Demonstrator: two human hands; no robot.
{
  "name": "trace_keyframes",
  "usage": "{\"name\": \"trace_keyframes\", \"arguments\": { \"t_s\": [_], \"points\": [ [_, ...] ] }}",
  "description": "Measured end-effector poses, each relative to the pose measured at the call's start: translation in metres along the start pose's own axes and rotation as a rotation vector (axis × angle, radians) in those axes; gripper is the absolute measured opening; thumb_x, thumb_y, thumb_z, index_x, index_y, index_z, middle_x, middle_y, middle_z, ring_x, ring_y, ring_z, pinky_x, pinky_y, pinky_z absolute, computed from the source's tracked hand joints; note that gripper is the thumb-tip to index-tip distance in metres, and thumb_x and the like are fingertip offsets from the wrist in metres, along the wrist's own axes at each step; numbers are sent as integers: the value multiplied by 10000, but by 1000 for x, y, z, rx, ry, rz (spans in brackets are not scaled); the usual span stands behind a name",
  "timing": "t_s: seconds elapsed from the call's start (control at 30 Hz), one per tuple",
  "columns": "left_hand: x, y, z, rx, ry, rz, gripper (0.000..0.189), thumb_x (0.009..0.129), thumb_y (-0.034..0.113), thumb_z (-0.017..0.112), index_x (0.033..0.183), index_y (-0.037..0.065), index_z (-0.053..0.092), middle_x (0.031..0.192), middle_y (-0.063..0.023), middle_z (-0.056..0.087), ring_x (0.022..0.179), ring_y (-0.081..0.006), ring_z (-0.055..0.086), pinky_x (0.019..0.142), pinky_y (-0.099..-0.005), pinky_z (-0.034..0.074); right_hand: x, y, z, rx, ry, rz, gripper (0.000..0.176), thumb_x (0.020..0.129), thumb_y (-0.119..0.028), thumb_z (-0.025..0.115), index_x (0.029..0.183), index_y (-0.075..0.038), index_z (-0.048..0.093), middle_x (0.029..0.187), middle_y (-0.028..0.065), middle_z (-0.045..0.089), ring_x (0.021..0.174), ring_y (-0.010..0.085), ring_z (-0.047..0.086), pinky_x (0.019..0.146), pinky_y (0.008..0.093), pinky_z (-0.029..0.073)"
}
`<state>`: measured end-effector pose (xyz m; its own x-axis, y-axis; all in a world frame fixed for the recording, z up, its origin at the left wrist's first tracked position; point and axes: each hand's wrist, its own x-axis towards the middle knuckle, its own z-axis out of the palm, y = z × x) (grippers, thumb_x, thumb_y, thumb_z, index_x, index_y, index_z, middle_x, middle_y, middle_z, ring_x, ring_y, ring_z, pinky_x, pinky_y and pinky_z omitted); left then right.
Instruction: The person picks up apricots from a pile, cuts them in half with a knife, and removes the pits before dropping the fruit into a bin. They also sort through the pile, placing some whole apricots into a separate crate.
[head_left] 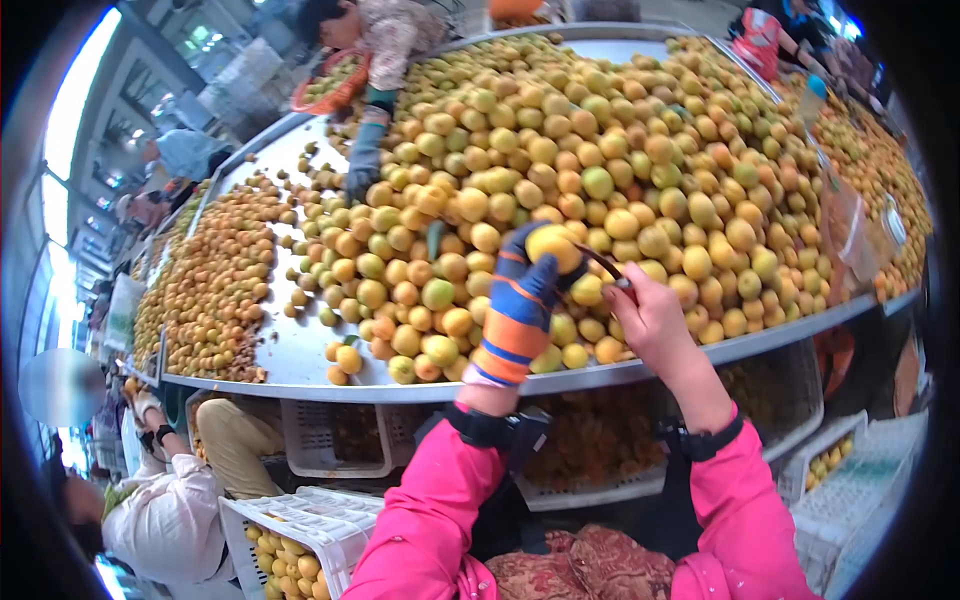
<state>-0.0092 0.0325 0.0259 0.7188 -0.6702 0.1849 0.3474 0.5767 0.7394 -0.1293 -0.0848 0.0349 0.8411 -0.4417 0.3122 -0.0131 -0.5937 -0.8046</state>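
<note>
My left hand (522,285), in a striped blue and orange glove, is closed around a yellow apricot (555,247) above the near part of the fruit pile. Bare and pinched, my right hand (648,318) grips a small dark curved knife (600,262) whose blade reaches toward that apricot. Beneath and beyond both hands spreads a large heap of yellow, orange and green apricots (620,185). The heap lies on a metal sorting table (365,390), whose raised front rim runs just under my wrists.
Across the table, a person's gloved hand (365,165) reaches into the fruit near a red basket (333,85). Smaller orange pieces (220,290) are heaped at left. White crates (340,520) stand at my lower left and under the table. Another person (170,515) sits to the left.
</note>
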Motion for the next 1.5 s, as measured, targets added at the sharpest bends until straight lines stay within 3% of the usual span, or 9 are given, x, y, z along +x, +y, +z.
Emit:
{"name": "trace_keyframes", "arguments": {
  "t_s": [0.27, 0.5, 0.63, 0.87, 1.0, 1.07, 1.23, 1.37, 1.5],
  "points": [
    [1, 20, -2, 505, -172, -109, 538, 801, 133, 660, 1270, 46, 410, 1138, -60, 522, 996, -126, 530, 833, -239, 451, -3, -16, -23, 84, -143, 117, 204, 870, -187, 575, 901, 2, 505, 647, 123, 574, 569, 209, 548, 527, 303, 415],
    [-15, -20, 13, -252, 49, -208, 487, 804, 201, 651, 1218, 40, 450, 1062, -74, 575, 956, -144, 566, 811, -252, 476, -17, -14, 18, 169, 14, 124, 235, 906, -216, 528, 919, 16, 493, 685, 131, 593, 587, 221, 545, 562, 317, 427],
    [-3, 4, 7, 508, 1, -240, 545, 787, 236, 673, 1216, -2, 434, 1008, -63, 585, 874, -117, 569, 738, -225, 465, -13, -13, 5, 177, -51, 169, 229, 913, -222, 517, 918, 3, 479, 668, 84, 575, 556, 189, 514, 539, 310, 414],
    [-10, -26, 3, 58, 41, -165, 546, 783, 298, 683, 1178, -2, 454, 995, -69, 585, 880, -138, 581, 760, -243, 472, -20, -39, -14, 516, -310, 511, 185, 933, -235, 472, 1011, -68, 450, 631, -43, 425, 480, 19, 355, 402, 178, 296],
    [-20, -39, 18, -225, 67, -212, 410, 866, 278, 583, 1157, 12, 471, 1017, -90, 586, 934, -182, 583, 824, -288, 475, -18, -40, -29, 520, -391, 571, 194, 934, -239, 469, 1053, -92, 427, 588, -60, 363, 423, 10, 323, 351, 172, 273],
    [-24, -45, 28, -403, 15, -238, 324, 907, 274, 513, 1122, 32, 512, 1020, -81, 594, 959, -178, 573, 857, -272, 459, -31, -15, 7, 184, -79, 190, 211, 928, -156, 464, 1098, -32, 460, 712, -31, 482, 561, 32, 410, 466, 195, 344],
    [-24, -31, 37, -214, 110, -217, 310, 892, 315, 540, 1045, 45, 544, 969, -60, 603, 883, -122, 569, 771, -250, 459, -28, -5, 33, 251, 102, 158, 236, 915, -131, 465, 1086, 32, 459, 874, 124, 588, 803, 199, 571, 728, 287, 445],
    [-19, -38, 21, -83, 205, -165, 335, 884, 336, 552, 1002, 23, 553, 901, -53, 613, 825, -113, 580, 749, -247, 456, -25, -39, 15, 562, -134, 628, 172, 926, -175, 471, 969, -9, 474, 707, 5, 518, 594, 114, 488, 534, 254, 403],
    [-17, -42, 13, -177, 203, -177, 384, 901, 359, 513, 1052, 8, 553, 954, -78, 621, 865, -157, 589, 785, -267, 463, -26, -29, 9, 288, -166, 413, 152, 913, -155, 474, 947, -7, 468, 655, 51, 518, 558, 156, 520, 500, 291, 397]
  ]
}}
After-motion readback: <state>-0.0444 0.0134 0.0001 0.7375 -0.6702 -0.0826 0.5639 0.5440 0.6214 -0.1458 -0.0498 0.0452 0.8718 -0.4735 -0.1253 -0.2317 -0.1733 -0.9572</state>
